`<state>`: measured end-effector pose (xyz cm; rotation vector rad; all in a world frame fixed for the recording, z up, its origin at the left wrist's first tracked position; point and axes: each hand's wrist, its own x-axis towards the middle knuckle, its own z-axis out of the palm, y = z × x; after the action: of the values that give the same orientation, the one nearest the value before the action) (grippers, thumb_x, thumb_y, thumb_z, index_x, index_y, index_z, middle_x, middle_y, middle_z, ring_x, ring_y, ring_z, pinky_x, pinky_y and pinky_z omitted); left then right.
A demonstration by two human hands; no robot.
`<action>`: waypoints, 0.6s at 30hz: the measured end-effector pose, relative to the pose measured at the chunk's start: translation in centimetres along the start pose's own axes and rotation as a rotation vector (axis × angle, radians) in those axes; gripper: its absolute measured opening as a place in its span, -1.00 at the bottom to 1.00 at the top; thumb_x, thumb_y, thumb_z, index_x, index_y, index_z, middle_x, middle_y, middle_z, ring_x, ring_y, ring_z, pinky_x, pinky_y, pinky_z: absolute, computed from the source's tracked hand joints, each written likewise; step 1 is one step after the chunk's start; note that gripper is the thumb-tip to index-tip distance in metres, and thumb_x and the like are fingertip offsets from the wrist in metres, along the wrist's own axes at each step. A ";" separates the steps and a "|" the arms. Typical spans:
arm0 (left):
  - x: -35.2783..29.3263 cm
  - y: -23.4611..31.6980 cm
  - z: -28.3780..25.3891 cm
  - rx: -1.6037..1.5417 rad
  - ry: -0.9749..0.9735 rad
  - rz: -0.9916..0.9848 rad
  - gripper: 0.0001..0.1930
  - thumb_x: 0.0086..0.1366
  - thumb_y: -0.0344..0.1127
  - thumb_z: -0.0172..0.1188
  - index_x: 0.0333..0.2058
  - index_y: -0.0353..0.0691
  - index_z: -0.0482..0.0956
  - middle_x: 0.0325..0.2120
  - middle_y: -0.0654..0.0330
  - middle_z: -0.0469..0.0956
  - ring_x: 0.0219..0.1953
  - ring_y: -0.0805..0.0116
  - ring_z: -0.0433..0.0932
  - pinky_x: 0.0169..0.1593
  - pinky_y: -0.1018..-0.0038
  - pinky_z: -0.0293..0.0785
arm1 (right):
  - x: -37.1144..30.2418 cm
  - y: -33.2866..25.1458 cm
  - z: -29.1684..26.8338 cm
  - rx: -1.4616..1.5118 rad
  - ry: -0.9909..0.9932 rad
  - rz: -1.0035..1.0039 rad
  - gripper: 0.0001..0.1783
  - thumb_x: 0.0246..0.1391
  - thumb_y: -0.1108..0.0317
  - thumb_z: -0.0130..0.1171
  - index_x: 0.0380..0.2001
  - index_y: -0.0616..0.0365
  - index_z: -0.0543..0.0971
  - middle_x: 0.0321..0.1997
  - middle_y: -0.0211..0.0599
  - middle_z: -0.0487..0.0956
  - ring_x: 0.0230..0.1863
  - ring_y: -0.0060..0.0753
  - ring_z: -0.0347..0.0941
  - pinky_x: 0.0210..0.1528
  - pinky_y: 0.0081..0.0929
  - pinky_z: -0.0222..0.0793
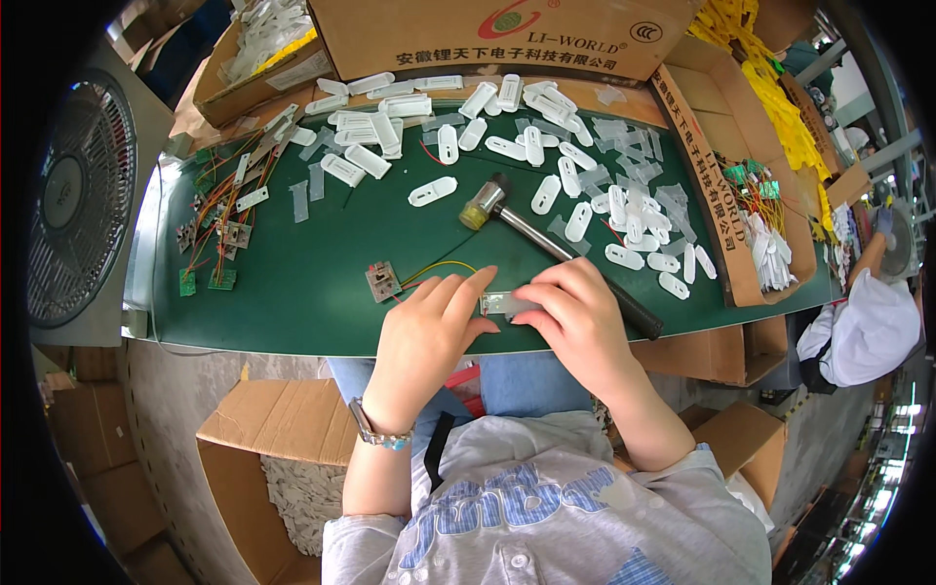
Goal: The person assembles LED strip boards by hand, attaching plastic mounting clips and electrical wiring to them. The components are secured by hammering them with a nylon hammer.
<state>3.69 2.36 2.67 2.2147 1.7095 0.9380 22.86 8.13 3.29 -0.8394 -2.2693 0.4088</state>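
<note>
At the table's near edge, the thumb and fingers of my right hand (577, 314) pinch the right end of a small, pale, translucent plastic piece (505, 303). My left hand (429, 330) is beside its left end, thumb and index finger apart, the other fingers bent over the tabletop. Just past my left fingers lies a small circuit board (382, 282). Yellow and red wires (434, 267) run from it toward the plastic piece and pass partly behind my left hand. A hammer (531, 231) with a yellowish head lies beyond my hands, its dark handle reaching past my right hand.
White oval plastic covers (434, 191) and clear sheets (639, 146) are scattered over the green table (322, 302). Wired circuit boards (219, 234) lie at left, by a fan (83, 195). Cartons (697, 166) stand behind and right. An open carton (278, 419) sits below.
</note>
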 end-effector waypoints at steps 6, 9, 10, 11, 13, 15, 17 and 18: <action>0.0 0.0 0.3 0.027 0.008 -0.007 -0.31 -0.02 -0.21 0.43 0.13 -0.25 0.43 -0.24 0.19 0.63 -0.26 0.18 0.60 -0.25 0.33 0.55 | 0.4 0.2 1.7 0.099 -0.036 0.045 -0.68 -0.26 0.48 0.45 -0.33 0.17 0.64 -0.31 -0.35 0.52 -0.26 -0.23 0.43 -0.21 -0.31 0.41; -0.1 -0.3 0.6 0.053 0.036 0.028 -0.28 -0.01 -0.17 0.41 0.16 -0.20 0.41 -0.35 0.23 0.52 -0.31 0.26 0.55 -0.32 0.37 0.55 | 0.4 0.1 1.8 0.113 -0.033 0.073 -0.69 -0.26 0.48 0.45 -0.33 0.17 0.64 -0.31 -0.35 0.52 -0.27 -0.23 0.43 -0.22 -0.32 0.40; -0.1 -0.3 0.6 0.052 0.036 0.030 -0.28 -0.01 -0.17 0.41 0.16 -0.20 0.41 -0.35 0.23 0.52 -0.31 0.26 0.55 -0.32 0.37 0.55 | 0.4 0.0 1.9 0.113 -0.030 0.078 -0.70 -0.26 0.47 0.46 -0.35 0.17 0.64 -0.32 -0.36 0.51 -0.28 -0.23 0.43 -0.22 -0.32 0.40; -0.1 -0.3 0.6 0.046 0.042 0.028 -0.32 -0.01 -0.18 0.41 0.12 -0.20 0.43 -0.34 0.22 0.53 -0.30 0.25 0.56 -0.32 0.37 0.55 | 0.4 -0.1 2.0 0.114 -0.027 0.083 -0.70 -0.26 0.47 0.46 -0.36 0.17 0.64 -0.34 -0.37 0.51 -0.28 -0.23 0.42 -0.22 -0.31 0.39; -0.2 -0.4 0.6 0.039 0.049 0.028 -0.35 0.00 -0.18 0.41 0.08 -0.21 0.44 -0.32 0.22 0.53 -0.29 0.25 0.56 -0.31 0.36 0.55 | 0.4 -0.2 2.0 0.100 -0.020 0.076 -0.71 -0.26 0.46 0.46 -0.37 0.17 0.64 -0.35 -0.37 0.50 -0.28 -0.24 0.42 -0.22 -0.30 0.38; -0.3 -0.5 0.6 -0.005 0.061 0.021 -0.43 0.00 -0.21 0.41 0.00 -0.21 0.45 -0.29 0.22 0.55 -0.28 0.23 0.57 -0.31 0.34 0.55 | 0.3 -0.2 2.1 0.088 -0.014 0.067 -0.72 -0.27 0.45 0.46 -0.38 0.16 0.64 -0.37 -0.38 0.49 -0.29 -0.24 0.42 -0.22 -0.29 0.37; -0.1 -0.1 0.3 -0.011 0.042 0.013 -0.49 -0.02 -0.24 0.41 -0.07 -0.21 0.48 -0.25 0.21 0.58 -0.26 0.18 0.58 -0.27 0.31 0.55 | 0.2 -0.2 2.2 0.058 -0.005 0.086 -0.74 -0.27 0.44 0.46 -0.41 0.14 0.64 -0.40 -0.40 0.47 -0.29 -0.25 0.42 -0.23 -0.28 0.35; 0.0 0.1 0.2 -0.016 0.024 0.005 -0.55 -0.03 -0.27 0.42 -0.14 -0.22 0.51 -0.22 0.19 0.62 -0.25 0.13 0.60 -0.24 0.29 0.55 | 0.2 -0.2 2.1 0.056 -0.004 0.087 -0.74 -0.27 0.44 0.46 -0.41 0.14 0.64 -0.40 -0.40 0.47 -0.29 -0.25 0.42 -0.23 -0.28 0.35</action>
<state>3.87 2.41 2.58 2.2074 1.7014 0.9796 21.20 7.94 1.93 -0.9116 -2.2204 0.5114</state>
